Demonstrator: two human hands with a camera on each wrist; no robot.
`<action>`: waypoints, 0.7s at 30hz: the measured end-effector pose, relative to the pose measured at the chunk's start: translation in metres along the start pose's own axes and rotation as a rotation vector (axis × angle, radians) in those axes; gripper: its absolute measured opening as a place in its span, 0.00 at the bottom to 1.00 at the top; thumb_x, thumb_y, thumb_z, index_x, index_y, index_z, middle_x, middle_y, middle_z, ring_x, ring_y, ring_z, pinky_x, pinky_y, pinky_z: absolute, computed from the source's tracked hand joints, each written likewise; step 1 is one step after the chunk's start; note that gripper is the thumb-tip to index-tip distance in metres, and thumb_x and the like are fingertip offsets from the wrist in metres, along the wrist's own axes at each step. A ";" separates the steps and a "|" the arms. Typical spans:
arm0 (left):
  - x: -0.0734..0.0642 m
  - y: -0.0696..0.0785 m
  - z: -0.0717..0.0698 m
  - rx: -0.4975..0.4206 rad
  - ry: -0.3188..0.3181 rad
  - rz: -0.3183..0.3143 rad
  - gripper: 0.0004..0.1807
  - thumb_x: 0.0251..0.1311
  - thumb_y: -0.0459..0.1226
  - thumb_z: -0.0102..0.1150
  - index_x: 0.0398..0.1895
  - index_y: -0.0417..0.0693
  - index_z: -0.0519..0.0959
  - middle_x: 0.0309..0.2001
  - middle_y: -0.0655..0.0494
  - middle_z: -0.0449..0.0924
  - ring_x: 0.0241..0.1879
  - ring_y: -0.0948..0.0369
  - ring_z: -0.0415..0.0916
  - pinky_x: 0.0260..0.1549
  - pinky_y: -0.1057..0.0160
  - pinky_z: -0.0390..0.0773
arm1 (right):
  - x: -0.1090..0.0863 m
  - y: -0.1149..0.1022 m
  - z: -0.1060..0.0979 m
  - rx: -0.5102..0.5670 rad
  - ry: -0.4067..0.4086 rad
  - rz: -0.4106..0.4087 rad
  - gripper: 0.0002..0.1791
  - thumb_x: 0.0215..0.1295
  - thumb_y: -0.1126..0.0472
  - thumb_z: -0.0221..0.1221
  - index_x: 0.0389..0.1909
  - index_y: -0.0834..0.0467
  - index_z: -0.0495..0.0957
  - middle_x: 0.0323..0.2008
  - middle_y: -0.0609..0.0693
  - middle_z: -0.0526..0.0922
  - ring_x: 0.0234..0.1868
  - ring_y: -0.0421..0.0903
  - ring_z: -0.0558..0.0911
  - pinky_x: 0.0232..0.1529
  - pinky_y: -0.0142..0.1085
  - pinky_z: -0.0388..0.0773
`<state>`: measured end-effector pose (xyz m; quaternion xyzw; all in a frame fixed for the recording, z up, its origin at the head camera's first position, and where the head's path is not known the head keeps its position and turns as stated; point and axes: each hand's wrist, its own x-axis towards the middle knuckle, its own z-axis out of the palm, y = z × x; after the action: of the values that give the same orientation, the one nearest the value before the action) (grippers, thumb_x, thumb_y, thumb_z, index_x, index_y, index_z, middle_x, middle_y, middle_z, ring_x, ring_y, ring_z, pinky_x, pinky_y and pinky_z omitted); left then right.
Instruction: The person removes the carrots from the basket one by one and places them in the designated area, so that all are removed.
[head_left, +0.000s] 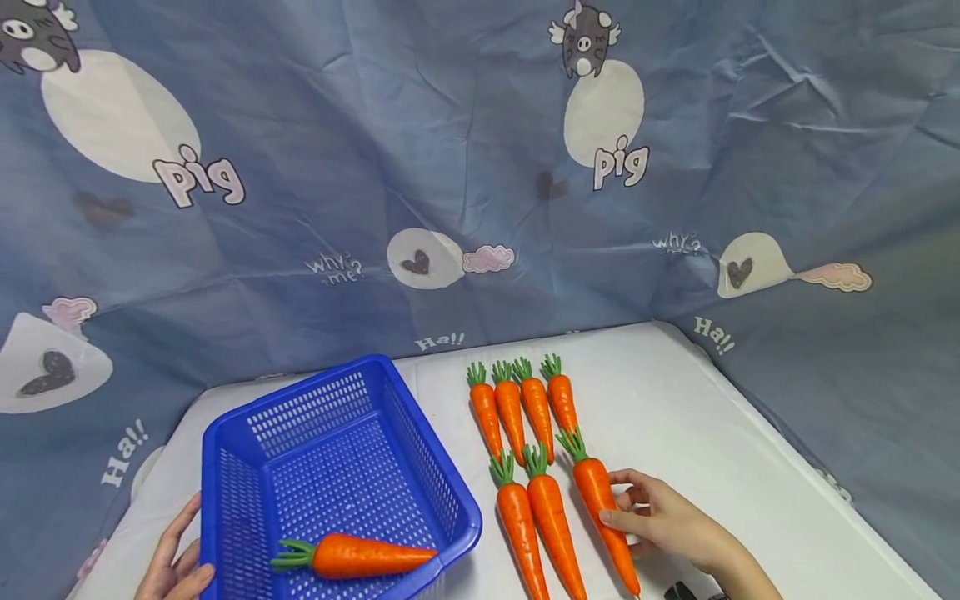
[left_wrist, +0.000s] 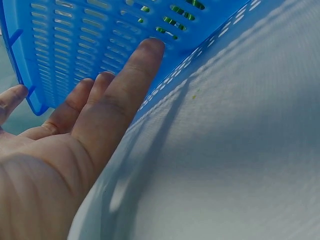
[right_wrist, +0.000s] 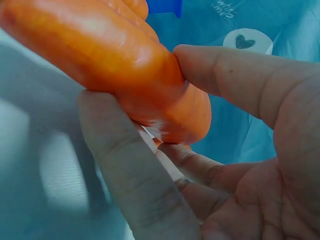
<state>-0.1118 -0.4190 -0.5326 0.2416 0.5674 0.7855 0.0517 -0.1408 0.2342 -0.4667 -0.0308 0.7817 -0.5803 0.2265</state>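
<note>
My right hand (head_left: pixel 660 517) pinches an orange carrot (head_left: pixel 600 500) with green stems between thumb and fingers. In the right wrist view this carrot (right_wrist: pixel 115 60) fills the upper left, with fingertips against its sides. My left hand (head_left: pixel 176 558) is at the left side of a blue perforated basket (head_left: pixel 212 500). The left wrist view has its fingers (left_wrist: pixel 112 100) extended against the basket's slotted wall. One carrot (head_left: pixel 367 557) lies sideways inside the basket near its front, stems to the left.
Right of the basket, several carrots (head_left: pixel 536 408) lie side by side in a back row on the white table (head_left: pixel 705 433). Two more carrots (head_left: pixel 551 533) lie in front of them. A blue printed cloth (head_left: pixel 465 167) hangs behind. A dark object (head_left: pixel 682 592) shows by the right wrist.
</note>
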 end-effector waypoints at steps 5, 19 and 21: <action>-0.001 0.002 0.003 0.060 0.000 0.016 0.48 0.76 0.19 0.24 0.86 0.80 0.47 0.67 0.71 0.81 0.59 0.62 0.86 0.48 0.56 0.90 | -0.001 0.005 0.003 0.006 0.000 0.021 0.39 0.75 0.55 0.67 0.75 0.72 0.61 0.43 0.54 0.76 0.41 0.48 0.82 0.41 0.48 0.92; 0.000 0.005 0.007 0.067 0.020 0.002 0.45 0.79 0.22 0.27 0.85 0.80 0.48 0.67 0.72 0.81 0.59 0.63 0.86 0.47 0.55 0.91 | -0.003 0.006 0.007 -0.003 -0.011 0.027 0.39 0.75 0.55 0.66 0.74 0.74 0.62 0.42 0.54 0.76 0.40 0.48 0.83 0.40 0.48 0.92; 0.000 0.006 0.007 0.063 0.020 0.005 0.45 0.79 0.21 0.27 0.85 0.80 0.48 0.66 0.72 0.81 0.59 0.62 0.86 0.47 0.55 0.91 | -0.003 0.005 0.008 -0.006 -0.013 0.023 0.39 0.75 0.55 0.66 0.74 0.74 0.62 0.42 0.54 0.76 0.40 0.48 0.83 0.40 0.48 0.92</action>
<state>-0.1075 -0.4149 -0.5254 0.2366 0.5918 0.7697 0.0366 -0.1336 0.2293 -0.4724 -0.0263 0.7821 -0.5751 0.2384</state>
